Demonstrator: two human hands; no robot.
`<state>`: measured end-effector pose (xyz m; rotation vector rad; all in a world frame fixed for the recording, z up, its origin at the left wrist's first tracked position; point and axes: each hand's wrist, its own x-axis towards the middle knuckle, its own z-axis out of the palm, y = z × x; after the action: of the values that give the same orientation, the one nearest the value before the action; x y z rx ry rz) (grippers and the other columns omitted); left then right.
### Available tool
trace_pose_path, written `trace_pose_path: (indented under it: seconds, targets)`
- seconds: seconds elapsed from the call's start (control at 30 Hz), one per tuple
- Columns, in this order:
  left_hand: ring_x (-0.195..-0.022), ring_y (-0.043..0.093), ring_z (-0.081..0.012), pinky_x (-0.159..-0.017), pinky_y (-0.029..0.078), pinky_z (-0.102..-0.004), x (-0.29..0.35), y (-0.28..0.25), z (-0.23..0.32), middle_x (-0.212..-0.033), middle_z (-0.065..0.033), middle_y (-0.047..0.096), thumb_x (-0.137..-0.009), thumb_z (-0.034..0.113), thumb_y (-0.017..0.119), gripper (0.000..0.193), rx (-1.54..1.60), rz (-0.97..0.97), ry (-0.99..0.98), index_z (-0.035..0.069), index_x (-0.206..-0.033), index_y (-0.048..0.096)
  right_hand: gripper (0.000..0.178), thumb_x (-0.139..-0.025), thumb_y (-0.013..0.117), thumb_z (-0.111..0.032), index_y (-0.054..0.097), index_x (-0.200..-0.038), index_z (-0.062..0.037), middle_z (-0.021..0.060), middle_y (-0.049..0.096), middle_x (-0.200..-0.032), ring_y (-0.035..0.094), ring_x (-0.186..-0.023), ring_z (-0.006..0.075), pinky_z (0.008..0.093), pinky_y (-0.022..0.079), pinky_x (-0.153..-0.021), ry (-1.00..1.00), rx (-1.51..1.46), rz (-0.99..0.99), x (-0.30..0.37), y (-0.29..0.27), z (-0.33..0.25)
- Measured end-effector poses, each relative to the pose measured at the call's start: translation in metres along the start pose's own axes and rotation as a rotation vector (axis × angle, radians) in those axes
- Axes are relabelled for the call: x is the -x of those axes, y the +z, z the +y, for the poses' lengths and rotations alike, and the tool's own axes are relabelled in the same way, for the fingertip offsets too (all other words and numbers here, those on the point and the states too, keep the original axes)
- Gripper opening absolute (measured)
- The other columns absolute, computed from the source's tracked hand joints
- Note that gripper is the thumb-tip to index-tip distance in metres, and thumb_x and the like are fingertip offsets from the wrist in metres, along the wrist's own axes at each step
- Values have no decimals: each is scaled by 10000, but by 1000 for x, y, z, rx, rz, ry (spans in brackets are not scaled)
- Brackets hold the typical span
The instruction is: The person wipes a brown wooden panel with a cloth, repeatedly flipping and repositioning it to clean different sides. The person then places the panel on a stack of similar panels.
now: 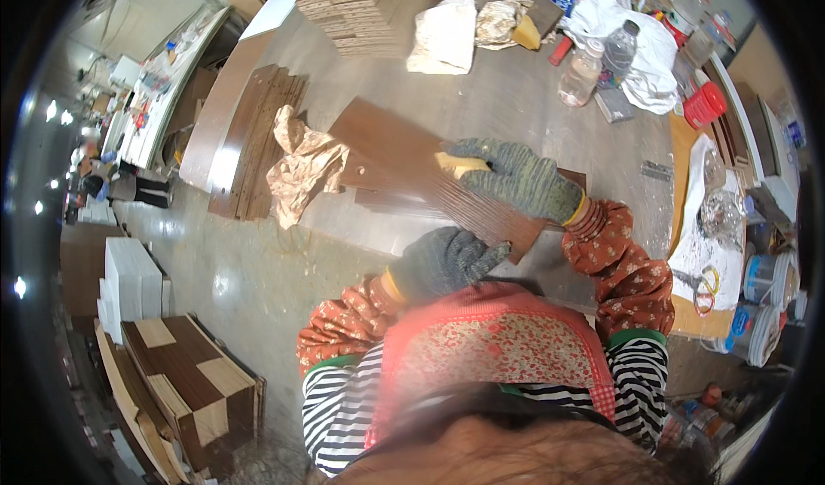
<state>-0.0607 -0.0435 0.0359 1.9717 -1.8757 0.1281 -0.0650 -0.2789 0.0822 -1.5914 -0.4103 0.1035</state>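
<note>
A dark brown wood-grain board [391, 141] lies slantwise across the worktable, over other brown boards. My right hand [524, 176], in a grey knit glove, is closed around a small yellow pad [464, 165] and presses it on the board's top face. Whether the pad is sponge or folded cloth I cannot make out. At the board's near edge is my left hand [447, 262], also gloved, with its fingers curled against the edge by the near corner. Part of the left hand's grip is hidden. A crumpled, stained cloth [305, 167] sits left of the board.
Stacked brown boards [258, 141] stand at the table's left, with a tall pile of panels [357, 8] behind. Bottles [582, 73], white cloths [443, 36] and a red-lidded jar [705, 104] occupy the back and right. Scissors [692, 280] lie at right; buckets [756, 335] stand beyond.
</note>
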Motion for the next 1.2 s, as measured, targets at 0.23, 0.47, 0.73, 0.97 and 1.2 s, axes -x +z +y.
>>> trace_pose_path:
  seconds: [0.23,0.47,0.73,0.97,1.2]
  targets:
    - [-1360,438,-466,-1172,322,-572,-25,-64,-80,-1450,-205,492,-616,507,852,968,-448,-15,-140,172,-1464,526,460,-969,681,-186,573,-1379,-9,158,646,-1333,628,-1199,237,356,493,-1036,98,272,209,48,-27,0]
    - [-1232,530,-396,-1124,355,-561,-51,-69,-105,-1266,-209,562,-648,618,827,1066,-324,-352,-181,54,-1473,456,472,-929,727,-207,598,-1352,-41,152,676,-1229,652,-1104,249,366,517,-961,63,688,540,90,-36,-28]
    - [-1243,512,-429,-1107,370,-561,-60,-50,-52,-1372,-220,518,-675,455,837,1018,-317,-232,-251,98,-1525,406,481,-926,708,-227,585,-1359,-57,160,645,-1252,618,-1148,326,443,488,-1002,6,740,821,139,-29,-17]
    - [-1300,495,-433,-1096,413,-519,-55,-56,-51,-1452,-214,498,-715,239,803,945,-191,-313,-323,66,-1538,371,438,-894,602,-225,622,-1311,-92,154,615,-1288,566,-1211,336,550,369,-1109,-181,1451,486,103,34,-11]
    - [-1319,513,-406,-1119,418,-468,-55,-64,-70,-1453,-212,527,-708,260,830,915,-135,-352,-311,43,-1502,430,357,-897,597,-195,638,-1239,-102,144,605,-1261,568,-1243,324,548,426,-1096,-24,1515,545,112,22,-10]
